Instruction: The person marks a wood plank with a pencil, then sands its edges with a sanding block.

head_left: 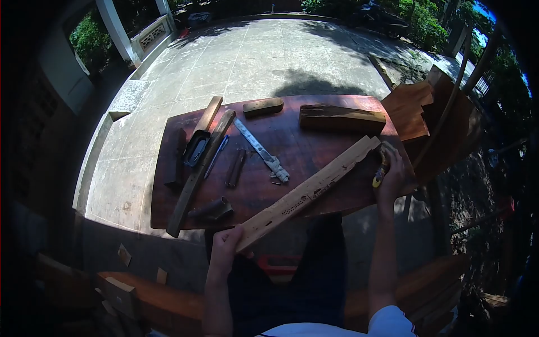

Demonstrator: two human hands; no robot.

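Note:
A long pale wooden board (306, 194) slants across the front of the table, one edge rough and its face marked with small dark holes. My left hand (225, 242) is wrapped round its lower near end, over my lap. At the far right end, my right hand (394, 165) is closed around a tool with a yellow and dark handle (380, 175); its working end is hidden. The fingers of that hand are close beside the board's tip. Behind the board lies a flat metal blade with a white-wrapped grip (261, 147).
The reddish wooden table (281, 205) also carries a thick wood block (342, 119), a smaller block (263, 106), a long dark strip (202, 171), a pen (217, 156), a black holder (196, 149) and short dark pieces (236, 167). Brown sheets (409, 109) stand at right.

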